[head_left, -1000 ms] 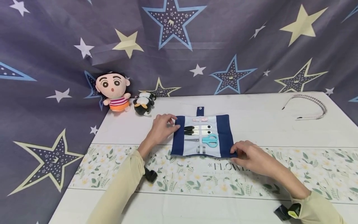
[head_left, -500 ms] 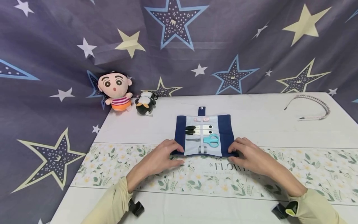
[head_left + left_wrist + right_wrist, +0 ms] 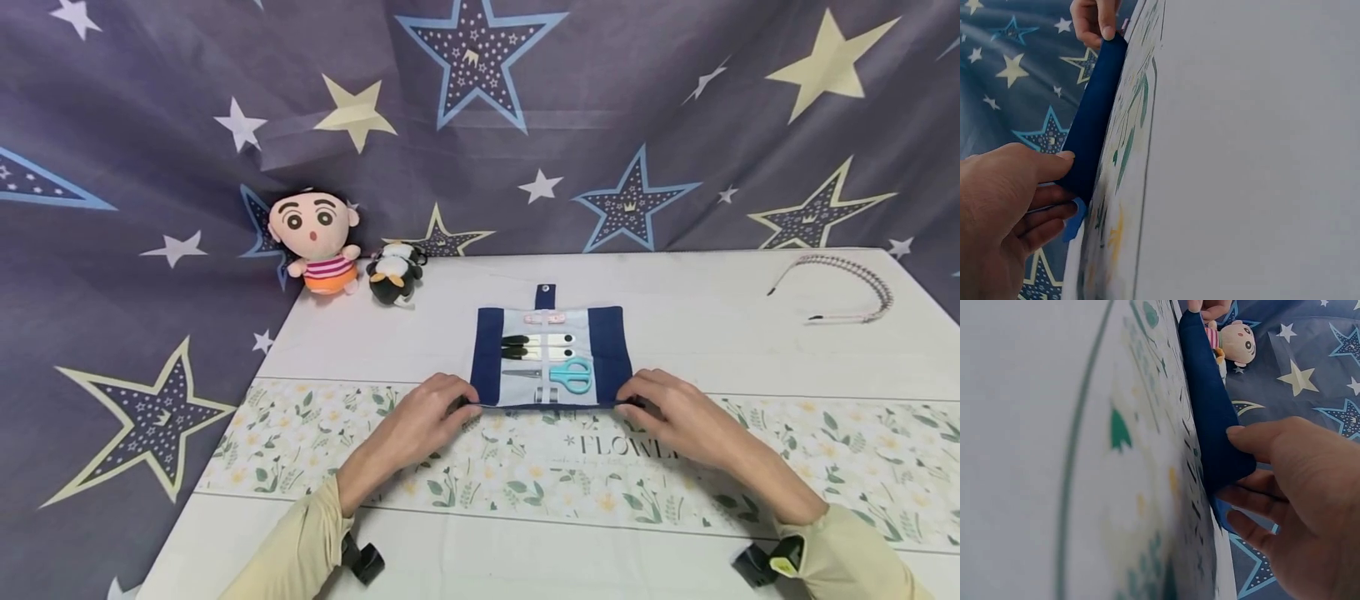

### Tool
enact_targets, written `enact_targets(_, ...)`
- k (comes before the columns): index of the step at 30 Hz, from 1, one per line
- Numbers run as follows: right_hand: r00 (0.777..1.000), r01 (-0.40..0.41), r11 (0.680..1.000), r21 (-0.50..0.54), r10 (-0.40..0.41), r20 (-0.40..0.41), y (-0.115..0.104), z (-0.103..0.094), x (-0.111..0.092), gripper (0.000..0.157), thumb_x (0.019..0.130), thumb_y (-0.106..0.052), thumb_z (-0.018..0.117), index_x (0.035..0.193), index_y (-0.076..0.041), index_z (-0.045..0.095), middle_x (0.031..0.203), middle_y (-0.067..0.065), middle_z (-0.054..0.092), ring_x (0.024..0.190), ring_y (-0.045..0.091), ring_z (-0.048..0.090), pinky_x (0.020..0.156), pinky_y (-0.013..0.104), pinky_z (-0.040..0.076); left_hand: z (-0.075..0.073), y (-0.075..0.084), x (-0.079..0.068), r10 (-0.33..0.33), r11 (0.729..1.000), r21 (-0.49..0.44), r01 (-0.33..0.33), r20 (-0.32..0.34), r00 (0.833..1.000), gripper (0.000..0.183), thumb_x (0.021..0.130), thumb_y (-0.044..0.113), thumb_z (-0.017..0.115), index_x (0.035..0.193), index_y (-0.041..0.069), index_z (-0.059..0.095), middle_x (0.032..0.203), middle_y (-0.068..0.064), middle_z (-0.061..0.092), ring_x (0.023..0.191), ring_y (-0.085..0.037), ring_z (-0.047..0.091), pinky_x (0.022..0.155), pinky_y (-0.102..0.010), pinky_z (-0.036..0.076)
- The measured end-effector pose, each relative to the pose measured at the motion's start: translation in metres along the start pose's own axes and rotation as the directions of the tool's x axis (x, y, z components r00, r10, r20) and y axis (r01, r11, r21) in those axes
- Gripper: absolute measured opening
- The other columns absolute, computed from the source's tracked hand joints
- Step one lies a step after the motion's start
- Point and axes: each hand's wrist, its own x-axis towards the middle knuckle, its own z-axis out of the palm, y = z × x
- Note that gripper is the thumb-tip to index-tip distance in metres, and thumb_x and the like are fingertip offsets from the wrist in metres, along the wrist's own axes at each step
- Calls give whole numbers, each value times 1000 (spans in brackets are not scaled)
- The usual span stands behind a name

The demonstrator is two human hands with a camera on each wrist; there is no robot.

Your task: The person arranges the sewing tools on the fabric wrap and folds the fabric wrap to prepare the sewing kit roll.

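Observation:
A navy fabric sewing case lies unfolded on the table, its pale inside facing up. An elastic strip there holds turquoise scissors, two black-and-white tools, a small pink item and small grey spools. My left hand pinches the case's near left corner, and my right hand pinches the near right one. In the left wrist view the raised navy edge has the thumb on its outer side. Likewise, the right wrist view shows a thumb on the navy outside, other fingers behind.
A snap tab sticks out from the case's far edge. At the back left sit a plush doll and a penguin plush. A beaded headband lies back right. Behind the table hangs a star-patterned curtain.
My left hand has moved from the case's far left side down to its near left corner and pinches it. The case's near edge has tilted up. My right hand stays at the near right corner.

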Motion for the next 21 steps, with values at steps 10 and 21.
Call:
enact_targets(10,997,-34,997,71,39,-60,7,0,6,8,98,-8,72,103,-14,75,98,-5,72,82,9,66,70,35,54,5,-9,7,-119,983,-151,108,-67,991,7,101,22,70,102,16,74,92,7,69,85,-10,63,78,-37,53)
enact_targets(21,991,-101,980,170,114,-67,16,1,16,8,101,-10,69,95,-12,74,70,-12,59,56,3,46,55,28,42,8,-13,18,-199,939,-298,169,-71,977,9,104,20,66,104,12,71,82,3,67,71,-10,61,69,-33,50)
